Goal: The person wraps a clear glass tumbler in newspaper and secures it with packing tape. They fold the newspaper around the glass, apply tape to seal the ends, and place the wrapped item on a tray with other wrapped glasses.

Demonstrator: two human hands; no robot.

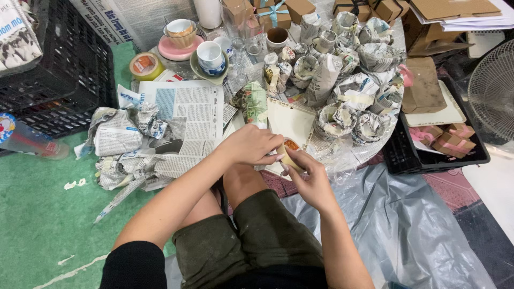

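Note:
Both my hands meet over my knee on a small roll of beige tape point(289, 152) with an orange core. My left hand point(251, 145) covers the roll from above, fingers curled on it. My right hand point(306, 176) grips it from below, thumb on its edge. Just behind the hands lies a cream flat sheet of card point(292, 120). A green paper-wrapped item point(252, 101) stands beyond my left hand.
Several newspaper-wrapped bundles point(342, 80) crowd the round table. Cups and saucers point(210, 56), another tape roll point(144, 65) and loose newspaper point(187, 115) lie left. Black crates point(64, 75) stand far left, a crate with small boxes point(447, 139) and a fan point(492, 91) right. Plastic sheeting point(407, 225) covers the floor.

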